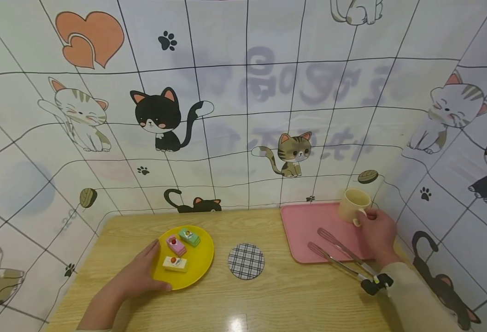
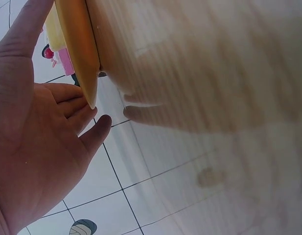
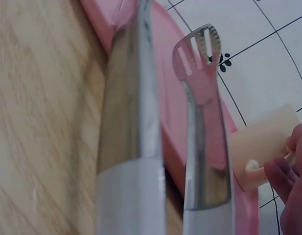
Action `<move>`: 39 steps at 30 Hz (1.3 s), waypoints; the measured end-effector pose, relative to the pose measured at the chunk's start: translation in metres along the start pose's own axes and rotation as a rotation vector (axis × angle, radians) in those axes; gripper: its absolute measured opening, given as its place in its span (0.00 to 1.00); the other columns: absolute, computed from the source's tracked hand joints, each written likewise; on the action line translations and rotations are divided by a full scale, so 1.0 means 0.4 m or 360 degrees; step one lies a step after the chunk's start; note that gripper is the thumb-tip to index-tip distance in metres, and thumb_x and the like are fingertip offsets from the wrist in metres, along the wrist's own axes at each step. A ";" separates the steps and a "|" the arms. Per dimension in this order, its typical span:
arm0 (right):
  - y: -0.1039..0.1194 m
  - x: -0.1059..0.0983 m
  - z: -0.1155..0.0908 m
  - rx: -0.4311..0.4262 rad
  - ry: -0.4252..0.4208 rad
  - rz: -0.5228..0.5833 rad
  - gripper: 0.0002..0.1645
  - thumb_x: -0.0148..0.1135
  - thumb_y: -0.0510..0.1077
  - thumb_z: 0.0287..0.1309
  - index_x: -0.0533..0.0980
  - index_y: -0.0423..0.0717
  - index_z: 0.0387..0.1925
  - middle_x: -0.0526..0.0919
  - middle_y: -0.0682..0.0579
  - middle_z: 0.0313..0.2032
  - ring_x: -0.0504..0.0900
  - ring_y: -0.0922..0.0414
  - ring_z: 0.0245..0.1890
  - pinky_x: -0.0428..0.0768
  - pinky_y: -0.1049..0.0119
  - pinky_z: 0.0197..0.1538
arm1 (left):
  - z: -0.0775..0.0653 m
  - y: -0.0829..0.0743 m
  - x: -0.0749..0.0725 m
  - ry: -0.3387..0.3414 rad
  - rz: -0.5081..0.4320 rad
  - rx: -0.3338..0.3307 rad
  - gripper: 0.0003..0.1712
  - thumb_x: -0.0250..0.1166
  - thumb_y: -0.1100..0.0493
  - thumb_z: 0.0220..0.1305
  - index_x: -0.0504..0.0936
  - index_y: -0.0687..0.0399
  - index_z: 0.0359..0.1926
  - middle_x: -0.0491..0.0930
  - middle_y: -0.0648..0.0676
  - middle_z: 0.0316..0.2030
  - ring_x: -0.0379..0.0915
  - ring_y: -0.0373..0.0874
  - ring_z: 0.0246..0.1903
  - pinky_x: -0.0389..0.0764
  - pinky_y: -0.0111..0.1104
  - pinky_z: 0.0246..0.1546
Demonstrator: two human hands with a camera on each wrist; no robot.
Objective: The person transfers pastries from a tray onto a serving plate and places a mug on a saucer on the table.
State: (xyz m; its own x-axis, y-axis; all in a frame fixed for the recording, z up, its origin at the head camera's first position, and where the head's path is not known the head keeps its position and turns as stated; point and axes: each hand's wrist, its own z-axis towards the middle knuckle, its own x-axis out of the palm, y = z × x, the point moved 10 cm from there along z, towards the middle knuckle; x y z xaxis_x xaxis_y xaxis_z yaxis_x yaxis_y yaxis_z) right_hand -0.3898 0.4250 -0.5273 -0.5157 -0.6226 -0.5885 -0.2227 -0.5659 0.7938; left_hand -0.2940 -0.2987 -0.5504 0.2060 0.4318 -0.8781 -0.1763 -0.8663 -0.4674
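Note:
At the left, my left hand (image 1: 141,272) spans the edge of a yellow plate (image 1: 202,265), fingers along its far-left rim and thumb at its near rim. Three toy cake slices sit on it: green (image 1: 189,237), pink (image 1: 176,246) and cream (image 1: 174,263). In the left wrist view, the plate (image 2: 77,44) shows edge-on beside the fairly straight fingers. My right hand (image 1: 377,230) pinches the handle of a cream cup (image 1: 353,205), upright over the back right corner of a pink tray (image 1: 305,230). The cup (image 3: 263,142) appears tipped sideways in the right wrist view.
Metal tongs (image 1: 343,249) with slotted tips and white grips lie across the tray's front edge, partly below my right wrist. A round checked coaster (image 1: 246,261) lies between plate and tray. Cat-patterned cloth (image 1: 235,161) walls the wooden table (image 1: 284,295) behind and at the sides.

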 end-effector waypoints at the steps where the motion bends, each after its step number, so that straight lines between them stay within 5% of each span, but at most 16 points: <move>1: 0.003 -0.001 -0.001 -0.0008 0.0005 -0.0011 0.31 0.64 0.58 0.78 0.81 0.35 0.63 0.87 0.36 0.53 0.84 0.47 0.45 0.75 0.77 0.28 | 0.000 0.001 0.000 0.0003 -0.0004 -0.0006 0.83 0.88 0.30 0.45 0.55 0.79 0.82 0.51 0.77 0.84 0.51 0.78 0.81 0.62 0.68 0.78; 18: 0.010 -0.013 -0.007 -0.0130 -0.0017 -0.0161 0.31 0.63 0.59 0.79 0.83 0.33 0.56 0.89 0.34 0.48 0.84 0.44 0.43 0.74 0.73 0.30 | -0.001 -0.007 -0.003 0.0006 0.0006 0.0006 0.83 0.88 0.30 0.46 0.55 0.80 0.82 0.51 0.77 0.84 0.52 0.78 0.80 0.62 0.68 0.77; 39: 0.070 -0.051 -0.047 -0.0244 0.0131 -0.0178 0.28 0.63 0.60 0.80 0.82 0.36 0.48 0.89 0.42 0.34 0.82 0.51 0.33 0.76 0.70 0.27 | 0.002 -0.012 -0.010 0.0007 -0.0051 0.0016 0.83 0.89 0.33 0.45 0.54 0.80 0.83 0.49 0.78 0.84 0.50 0.79 0.81 0.60 0.69 0.78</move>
State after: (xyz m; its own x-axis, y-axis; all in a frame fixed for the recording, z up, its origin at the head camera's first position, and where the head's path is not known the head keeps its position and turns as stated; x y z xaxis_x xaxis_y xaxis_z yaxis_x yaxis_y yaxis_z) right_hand -0.3700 0.4116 -0.4959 -0.4243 -0.5898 -0.6871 -0.1427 -0.7058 0.6939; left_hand -0.2946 -0.2960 -0.5449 0.2157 0.4584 -0.8622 -0.1789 -0.8495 -0.4964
